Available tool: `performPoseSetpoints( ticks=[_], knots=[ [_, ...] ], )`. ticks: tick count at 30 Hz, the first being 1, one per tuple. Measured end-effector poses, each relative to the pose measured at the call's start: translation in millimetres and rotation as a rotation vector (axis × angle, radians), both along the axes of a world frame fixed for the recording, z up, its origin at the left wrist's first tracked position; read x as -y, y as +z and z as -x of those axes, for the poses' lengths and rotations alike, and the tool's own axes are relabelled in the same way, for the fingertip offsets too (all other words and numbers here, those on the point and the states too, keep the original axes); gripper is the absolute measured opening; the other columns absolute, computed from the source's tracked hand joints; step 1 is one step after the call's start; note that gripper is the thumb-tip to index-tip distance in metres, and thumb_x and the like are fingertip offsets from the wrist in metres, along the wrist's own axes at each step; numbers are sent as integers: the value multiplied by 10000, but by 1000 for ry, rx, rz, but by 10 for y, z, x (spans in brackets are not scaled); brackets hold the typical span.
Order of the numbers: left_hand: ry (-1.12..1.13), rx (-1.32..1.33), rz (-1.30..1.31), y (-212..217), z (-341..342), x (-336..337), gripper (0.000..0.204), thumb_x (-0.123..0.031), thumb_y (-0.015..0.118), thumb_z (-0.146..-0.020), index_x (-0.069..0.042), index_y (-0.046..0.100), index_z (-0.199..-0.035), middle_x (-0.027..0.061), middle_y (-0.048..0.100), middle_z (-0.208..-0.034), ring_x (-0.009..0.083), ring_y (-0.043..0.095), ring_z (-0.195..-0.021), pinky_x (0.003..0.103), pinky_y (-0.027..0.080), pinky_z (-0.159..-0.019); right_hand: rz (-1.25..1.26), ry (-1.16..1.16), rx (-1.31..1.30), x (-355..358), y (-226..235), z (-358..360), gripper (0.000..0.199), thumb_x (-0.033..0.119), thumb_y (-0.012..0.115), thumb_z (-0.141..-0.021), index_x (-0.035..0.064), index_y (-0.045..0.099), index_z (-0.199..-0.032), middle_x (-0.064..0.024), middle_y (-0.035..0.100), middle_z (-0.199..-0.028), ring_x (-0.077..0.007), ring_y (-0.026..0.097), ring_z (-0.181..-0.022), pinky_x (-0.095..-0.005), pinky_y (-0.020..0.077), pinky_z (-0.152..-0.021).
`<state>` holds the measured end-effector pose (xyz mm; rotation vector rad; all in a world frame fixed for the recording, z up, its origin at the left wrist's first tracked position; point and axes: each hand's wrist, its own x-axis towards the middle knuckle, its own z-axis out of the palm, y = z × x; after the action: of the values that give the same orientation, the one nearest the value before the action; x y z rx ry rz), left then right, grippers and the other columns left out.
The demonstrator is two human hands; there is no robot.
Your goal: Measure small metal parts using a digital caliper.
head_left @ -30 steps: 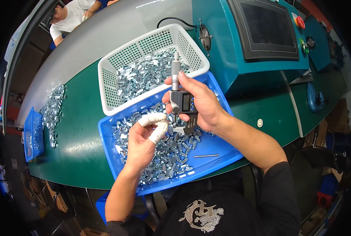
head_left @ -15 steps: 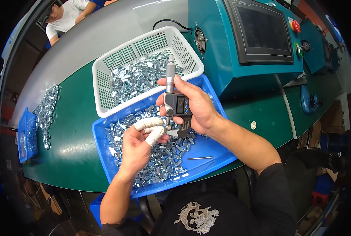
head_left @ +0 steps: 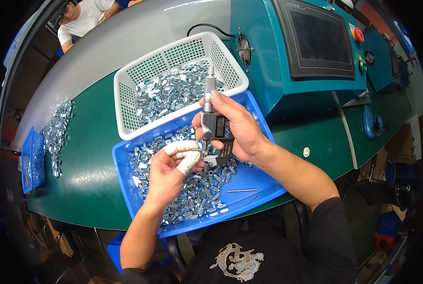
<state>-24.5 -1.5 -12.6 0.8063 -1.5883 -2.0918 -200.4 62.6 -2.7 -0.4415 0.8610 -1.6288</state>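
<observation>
My right hand [head_left: 240, 125] is wrapped round a digital micrometer [head_left: 216, 127], held upright with its thimble pointing away from me. White coverings wrap the thumb and fingertips of my left hand [head_left: 171, 168]. Those fingers pinch a small shiny metal part [head_left: 200, 150], probably one of the hex pieces, at the jaws of the micrometer. Whether both jaws touch it I cannot tell. Below both hands is a blue tray [head_left: 256, 182] with many zinc-coloured hex metal pieces [head_left: 204, 189] and a thin metal rod [head_left: 242, 190].
Behind the tray stands a white perforated basket [head_left: 121, 104] of similar pieces. More pieces lie in a pile [head_left: 57, 128] beside a small blue basket [head_left: 31, 163] at left. A teal machine [head_left: 273, 94] with a screen stands at right. Another person [head_left: 86, 19] sits across the table.
The view has shifted very slightly. My hands keep the same hold on the micrometer and the small part, and the other person's hand has moved a little.
</observation>
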Motion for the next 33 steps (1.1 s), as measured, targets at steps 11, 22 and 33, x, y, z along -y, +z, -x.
performPoseSetpoints(
  ticks=[11,22,33],
  knots=[
    [-17,29,80,-65,-28,63,180,-43,636,-855,11,625,-1026,52,658,-905,108,617,-784,261,530,-670,-41,-5,-58,14,7,-34,345,392,446,-968,73,474,-1097,-120,630,-858,-143,650,-682,-197,421,-380],
    [457,-105,348,74,12,427,286,-38,616,-862,-1,583,-1143,92,648,-951,103,607,-772,255,550,-658,-19,15,-24,-27,28,13,379,386,389,-988,47,472,-1137,-112,618,-846,-130,628,-680,-197,413,-389],
    [112,632,1272,-242,79,248,226,-112,688,-741,-56,672,-959,106,569,-857,295,589,-820,404,478,-700,-40,27,-52,-2,47,-31,386,400,390,-984,59,462,-1148,-120,623,-856,-154,635,-694,-211,420,-394]
  ],
)
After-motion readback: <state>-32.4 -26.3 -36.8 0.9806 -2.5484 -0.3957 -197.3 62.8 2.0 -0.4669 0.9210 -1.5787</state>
